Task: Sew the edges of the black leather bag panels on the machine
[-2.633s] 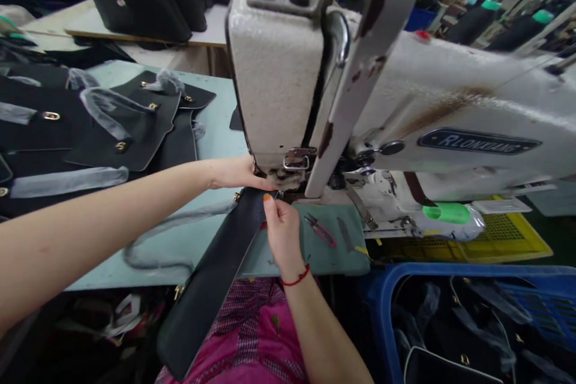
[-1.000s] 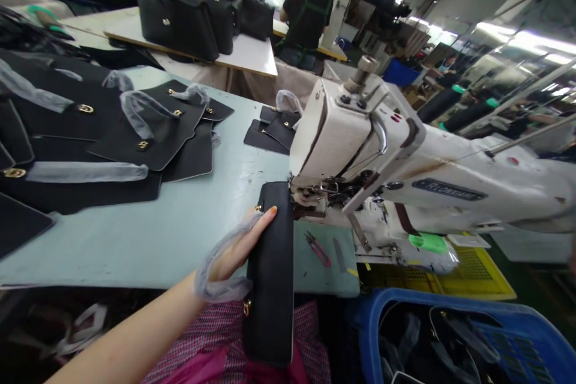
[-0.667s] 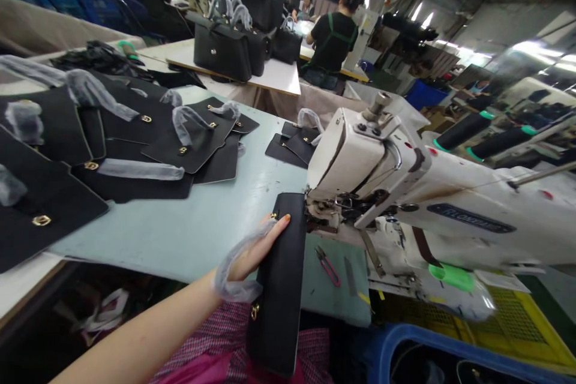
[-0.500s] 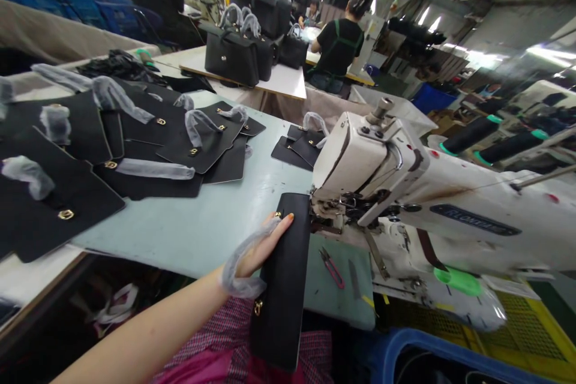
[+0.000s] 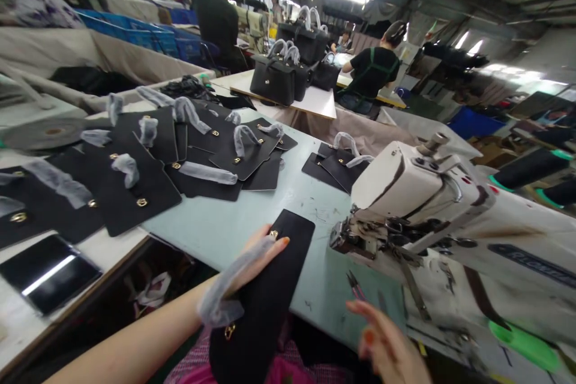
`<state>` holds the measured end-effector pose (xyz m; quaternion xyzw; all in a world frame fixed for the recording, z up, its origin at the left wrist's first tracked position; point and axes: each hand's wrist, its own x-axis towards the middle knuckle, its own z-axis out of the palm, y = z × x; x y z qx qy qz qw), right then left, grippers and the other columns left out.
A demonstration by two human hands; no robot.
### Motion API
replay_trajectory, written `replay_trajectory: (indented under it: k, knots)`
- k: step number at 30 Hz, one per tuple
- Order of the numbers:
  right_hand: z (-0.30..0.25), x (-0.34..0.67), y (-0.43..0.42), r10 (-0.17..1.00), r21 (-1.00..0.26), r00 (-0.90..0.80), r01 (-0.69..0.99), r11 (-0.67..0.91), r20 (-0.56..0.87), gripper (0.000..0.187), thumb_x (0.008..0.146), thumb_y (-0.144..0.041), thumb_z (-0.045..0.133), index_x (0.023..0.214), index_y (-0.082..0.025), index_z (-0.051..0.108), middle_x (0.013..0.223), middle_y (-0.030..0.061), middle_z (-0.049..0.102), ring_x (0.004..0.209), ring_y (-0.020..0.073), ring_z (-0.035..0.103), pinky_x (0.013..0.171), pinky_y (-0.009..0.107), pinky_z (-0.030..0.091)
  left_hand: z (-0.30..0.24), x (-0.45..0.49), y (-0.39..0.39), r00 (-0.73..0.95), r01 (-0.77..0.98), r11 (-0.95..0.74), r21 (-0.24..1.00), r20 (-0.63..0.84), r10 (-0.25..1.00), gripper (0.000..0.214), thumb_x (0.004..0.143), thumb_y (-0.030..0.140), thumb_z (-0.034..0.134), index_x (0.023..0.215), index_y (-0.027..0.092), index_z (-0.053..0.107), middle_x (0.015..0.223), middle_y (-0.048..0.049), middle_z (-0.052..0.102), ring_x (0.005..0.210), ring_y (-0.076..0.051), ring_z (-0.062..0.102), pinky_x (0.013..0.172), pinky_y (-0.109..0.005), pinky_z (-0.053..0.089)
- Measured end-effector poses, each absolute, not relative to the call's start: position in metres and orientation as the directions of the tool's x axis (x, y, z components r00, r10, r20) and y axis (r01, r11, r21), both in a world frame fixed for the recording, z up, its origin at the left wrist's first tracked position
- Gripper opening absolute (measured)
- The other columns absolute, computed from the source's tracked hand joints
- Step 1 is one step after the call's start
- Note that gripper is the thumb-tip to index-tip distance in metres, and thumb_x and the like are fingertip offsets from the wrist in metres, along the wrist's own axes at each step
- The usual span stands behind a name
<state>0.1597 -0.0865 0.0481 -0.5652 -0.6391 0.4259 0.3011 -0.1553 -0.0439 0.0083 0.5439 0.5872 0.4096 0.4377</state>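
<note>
My left hand (image 5: 254, 258) lies flat with fingers stretched on a black leather bag panel (image 5: 274, 288) that hangs over the near edge of the pale green table (image 5: 234, 225). The panel's foam-wrapped handle (image 5: 225, 288) loops over my wrist. My right hand (image 5: 387, 345) hovers low at the right, fingers apart and blurred, holding nothing. It is just in front of the white sewing machine (image 5: 432, 210), near its needle area (image 5: 355, 240).
Several black panels with wrapped handles (image 5: 180, 150) cover the table's left and far side. Red-handled snips (image 5: 355, 285) lie by the machine. Finished black bags (image 5: 292, 72) stand on a far table, where other people (image 5: 378, 72) work. A dark phone-like slab (image 5: 47, 273) lies at left.
The view has swung left and up. The panel has slid away from the needle, now angled left. My right hand has come into view at the bottom right.
</note>
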Motion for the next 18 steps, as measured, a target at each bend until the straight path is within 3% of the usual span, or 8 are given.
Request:
replay_trajectory:
  k: [2, 3, 5, 8, 11, 13, 15, 18]
  knots:
    - [0.003, 0.108, -0.086, 0.891, -0.938, -0.327, 0.25, -0.241, -0.316, 0.059, 0.083, -0.067, 0.053, 0.126, -0.027, 0.055, 0.1, 0.0141, 0.07, 0.039, 0.0124, 0.053, 0.033, 0.023, 0.033, 0.004, -0.156, -0.043, 0.043, 0.255, 0.068, 0.964, -0.082, 0.996, 0.054, 0.084, 0.051, 0.057, 0.13, 0.024, 0.052, 0.12, -0.0114, 0.065, 0.104, -0.031, 0.064, 0.092, -0.044, 0.051]
    - [-0.013, 0.083, -0.082, 0.816, -0.921, -0.428, 0.2, -0.333, -0.388, 0.064, 0.082, -0.068, 0.055, 0.127, -0.022, 0.054, 0.079, 0.0101, 0.07, 0.034, 0.0116, 0.049, 0.031, 0.021, 0.027, 0.0, -0.161, -0.041, 0.091, 0.28, 0.038, 0.959, -0.066, 0.994, 0.059, 0.08, 0.05, 0.062, 0.132, 0.023, 0.051, 0.121, -0.0118, 0.065, 0.104, -0.031, 0.064, 0.092, -0.042, 0.052]
    - [-0.028, 0.043, -0.065, 0.752, -0.905, -0.515, 0.134, -0.404, -0.412, 0.06, 0.082, -0.065, 0.057, 0.113, -0.013, 0.059, 0.045, -0.0013, 0.056, 0.028, 0.0082, 0.039, 0.032, 0.017, 0.023, -0.012, -0.182, -0.035, 0.122, 0.4, -0.056, 0.915, 0.007, 0.992, 0.068, 0.073, 0.044, 0.071, 0.133, 0.02, 0.05, 0.128, -0.0128, 0.061, 0.108, -0.029, 0.063, 0.093, -0.038, 0.052]
    - [-0.019, 0.009, -0.018, 0.86, -0.93, -0.392, -0.032, -0.367, -0.326, 0.041, 0.081, -0.054, 0.068, 0.085, -0.014, 0.061, 0.039, -0.0053, 0.049, 0.033, 0.0069, 0.044, 0.039, 0.016, 0.033, -0.025, -0.239, -0.017, -0.063, 0.605, -0.084, 0.792, 0.153, 0.986, 0.059, 0.081, 0.034, 0.061, 0.135, 0.016, 0.047, 0.139, -0.0162, 0.051, 0.105, -0.026, 0.064, 0.09, -0.037, 0.053]
    - [0.001, -0.007, 0.022, 0.957, -0.891, -0.197, -0.363, -0.273, -0.213, 0.034, 0.072, -0.044, 0.079, 0.088, -0.018, 0.062, 0.076, 0.0017, 0.07, 0.07, 0.0151, 0.069, 0.065, 0.024, 0.054, -0.024, -0.304, 0.01, -0.238, 0.729, -0.005, 0.685, 0.26, 0.936, 0.054, 0.089, 0.018, 0.044, 0.141, 0.01, 0.037, 0.15, -0.0208, 0.035, 0.114, -0.026, 0.057, 0.098, -0.043, 0.046]
    - [0.003, -0.011, 0.028, 0.956, -0.837, -0.225, -0.473, -0.275, -0.186, 0.041, 0.073, -0.04, 0.079, 0.107, -0.025, 0.063, 0.12, 0.0057, 0.065, 0.104, 0.0219, 0.066, 0.087, 0.035, 0.053, -0.019, -0.337, 0.029, -0.246, 0.791, 0.01, 0.612, 0.302, 0.921, 0.055, 0.087, 0.013, 0.049, 0.14, 0.01, 0.038, 0.151, -0.0192, 0.034, 0.125, -0.029, 0.048, 0.106, -0.048, 0.037]
    - [-0.006, -0.009, 0.014, 0.921, -0.84, -0.322, -0.416, -0.347, -0.221, 0.052, 0.077, -0.04, 0.076, 0.124, -0.03, 0.057, 0.144, 0.0079, 0.048, 0.116, 0.0256, 0.06, 0.094, 0.041, 0.05, -0.017, -0.355, 0.044, -0.215, 0.828, 0.007, 0.56, 0.307, 0.927, 0.049, 0.087, 0.015, 0.054, 0.135, 0.013, 0.045, 0.142, -0.0153, 0.044, 0.123, -0.03, 0.048, 0.104, -0.052, 0.037]
    - [-0.038, 0.007, -0.026, 0.887, -0.871, -0.315, -0.252, -0.422, -0.339, 0.062, 0.077, -0.047, 0.075, 0.131, -0.028, 0.054, 0.142, 0.0147, 0.048, 0.106, 0.0282, 0.065, 0.083, 0.041, 0.053, -0.022, -0.348, 0.049, -0.13, 0.862, -0.036, 0.505, 0.291, 0.948, 0.027, 0.091, 0.018, 0.053, 0.117, 0.014, 0.059, 0.116, -0.0095, 0.059, 0.107, -0.025, 0.057, 0.095, -0.049, 0.044]
